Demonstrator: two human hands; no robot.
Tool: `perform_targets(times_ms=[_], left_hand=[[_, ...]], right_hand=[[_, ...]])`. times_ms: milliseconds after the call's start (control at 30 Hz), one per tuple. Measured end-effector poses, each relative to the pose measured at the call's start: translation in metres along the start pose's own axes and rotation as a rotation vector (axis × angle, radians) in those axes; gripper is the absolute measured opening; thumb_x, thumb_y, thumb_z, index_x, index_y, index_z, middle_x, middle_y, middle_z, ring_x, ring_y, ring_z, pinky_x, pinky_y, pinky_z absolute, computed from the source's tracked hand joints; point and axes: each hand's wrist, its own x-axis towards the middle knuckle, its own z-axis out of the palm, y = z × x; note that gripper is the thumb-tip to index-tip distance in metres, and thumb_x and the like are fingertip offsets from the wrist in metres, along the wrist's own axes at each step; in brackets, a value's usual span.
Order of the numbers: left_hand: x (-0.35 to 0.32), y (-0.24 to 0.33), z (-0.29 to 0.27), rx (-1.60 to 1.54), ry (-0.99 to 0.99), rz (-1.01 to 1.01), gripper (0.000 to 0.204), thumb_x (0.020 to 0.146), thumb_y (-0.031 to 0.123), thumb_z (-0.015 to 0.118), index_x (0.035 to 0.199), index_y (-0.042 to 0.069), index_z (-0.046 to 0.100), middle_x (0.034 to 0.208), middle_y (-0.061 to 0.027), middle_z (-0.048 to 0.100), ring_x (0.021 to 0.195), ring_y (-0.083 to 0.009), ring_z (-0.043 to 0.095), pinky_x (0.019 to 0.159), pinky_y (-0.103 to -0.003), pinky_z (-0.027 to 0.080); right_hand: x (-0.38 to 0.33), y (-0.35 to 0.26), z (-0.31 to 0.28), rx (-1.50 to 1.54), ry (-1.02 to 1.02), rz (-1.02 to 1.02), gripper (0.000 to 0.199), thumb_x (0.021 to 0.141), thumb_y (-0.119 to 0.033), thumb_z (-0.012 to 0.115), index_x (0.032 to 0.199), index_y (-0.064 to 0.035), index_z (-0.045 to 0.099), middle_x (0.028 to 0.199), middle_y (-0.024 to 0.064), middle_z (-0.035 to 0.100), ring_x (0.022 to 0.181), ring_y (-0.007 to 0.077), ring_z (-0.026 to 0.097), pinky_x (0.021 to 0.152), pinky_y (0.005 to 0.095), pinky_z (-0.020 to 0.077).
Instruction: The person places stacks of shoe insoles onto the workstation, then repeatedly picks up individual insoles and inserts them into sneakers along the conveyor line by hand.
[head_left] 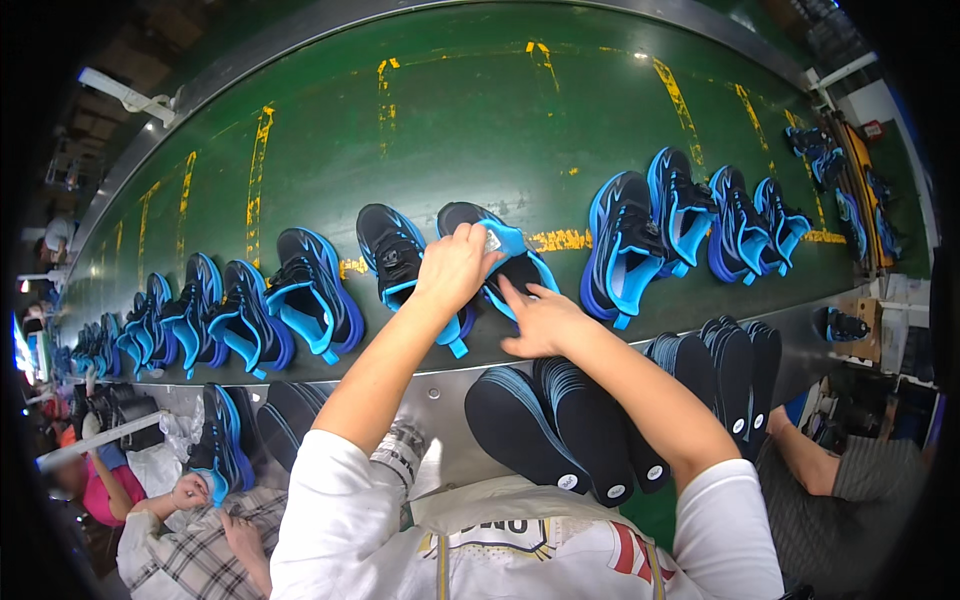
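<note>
A black-and-blue sneaker (pixel 466 215) lies on the green conveyor belt in front of me, toe pointing away. My left hand (pixel 458 265) is closed on its light-blue tongue (pixel 508 240), which is pulled up and back with a small pale label showing. My right hand (pixel 548 322) is at the shoe's heel side, its index finger reaching into the opening and its thumb apart, near the collar. What lies deep inside the shoe is hidden. The matching sneaker (pixel 388 235) sits just to the left, partly behind my left forearm.
More sneakers (pixel 318 290) line the belt on the left, and several (pixel 625 235) stand on the right. Stacks of black insoles (pixel 590 425) lie along the near metal edge (pixel 440 390). At lower left, another person's hands (pixel 195 490) hold a sneaker (pixel 225 440). Someone sits at the right.
</note>
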Motion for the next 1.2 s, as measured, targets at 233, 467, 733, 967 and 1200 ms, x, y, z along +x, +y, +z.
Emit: perform_targets(times_ms=[233, 467, 733, 967, 1200], left_hand=[[-0.010, 0.006, 0.001, 0.062, 0.092, 0.099, 0.030, 0.073, 0.025, 0.063, 0.081, 0.003, 0.044, 0.066, -0.0110, 0.048, 0.055, -0.0274, 0.055, 0.047, -0.035, 0.044], [-0.044, 0.034, -0.021, 0.027, 0.193, 0.269, 0.024, 0.069, 0.016, 0.066, 0.068, 0.007, 0.044, 0.061, -0.0069, 0.044, 0.051, -0.0226, 0.048, 0.047, -0.033, 0.036], [-0.035, 0.041, -0.015, 0.127, 0.268, 0.131, 0.024, 0.066, 0.018, 0.067, 0.068, 0.009, 0.046, 0.061, -0.0047, 0.043, 0.051, -0.0200, 0.046, 0.049, -0.031, 0.035], [0.013, 0.016, 0.004, 0.465, 0.044, 0.155, 0.019, 0.069, 0.022, 0.059, 0.072, 0.006, 0.049, 0.064, -0.0063, 0.050, 0.054, -0.0218, 0.055, 0.050, -0.034, 0.042], [0.021, 0.005, -0.009, 0.217, -0.129, 0.139, 0.015, 0.073, 0.018, 0.049, 0.070, 0.003, 0.051, 0.069, -0.0119, 0.055, 0.064, -0.0263, 0.057, 0.055, -0.034, 0.043]], right_hand=[[-0.058, 0.006, 0.021, -0.025, 0.699, -0.184, 0.030, 0.076, -0.027, 0.056, 0.088, 0.0006, 0.060, 0.107, 0.0212, 0.050, 0.105, 0.0310, 0.046, 0.098, 0.0411, 0.0267], [-0.096, 0.007, 0.061, 0.077, 0.552, 0.109, 0.025, 0.080, -0.021, 0.052, 0.098, -0.0057, 0.062, 0.111, 0.0229, 0.049, 0.112, 0.0327, 0.042, 0.098, 0.0454, 0.0240], [-0.088, 0.012, 0.070, 0.054, 0.737, 0.046, 0.023, 0.076, -0.020, 0.057, 0.092, -0.0042, 0.062, 0.093, 0.0186, 0.058, 0.098, 0.0309, 0.053, 0.090, 0.0399, 0.0345], [-0.055, 0.006, 0.036, 0.127, 0.814, 0.064, 0.012, 0.072, -0.017, 0.059, 0.074, -0.0052, 0.060, 0.068, 0.0141, 0.056, 0.075, 0.0276, 0.055, 0.068, 0.0373, 0.0394], [-0.098, -0.026, 0.043, 0.124, 0.978, -0.083, 0.037, 0.073, -0.011, 0.056, 0.109, -0.0075, 0.051, 0.109, 0.0194, 0.044, 0.094, 0.0321, 0.047, 0.082, 0.0408, 0.0377]])
